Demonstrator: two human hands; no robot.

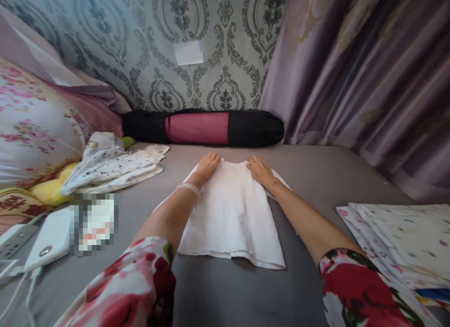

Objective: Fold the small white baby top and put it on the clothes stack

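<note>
A small white T-shirt (234,214) lies spread on the grey bed sheet (305,177), its neckline at the far end and its hem toward me. My left hand (208,166) rests palm down on the left shoulder of the shirt, fingers stretched out just left of the neckline. On the opposite shoulder lies my right hand (259,169), also flat, with its fingers extended beside the collar. Both hands press on the cloth without gripping it. My forearms partly cover the sleeves. Slight wrinkles run down the shirt's front.
A black and pink bolster-shaped bag (197,128) lies along the wall. At left are a crumpled speckled cloth (116,165), a floral pillow (35,125), and a white power bank (51,235) with cables. Folded patterned fabric (404,238) sits at right, below the purple curtain (333,74).
</note>
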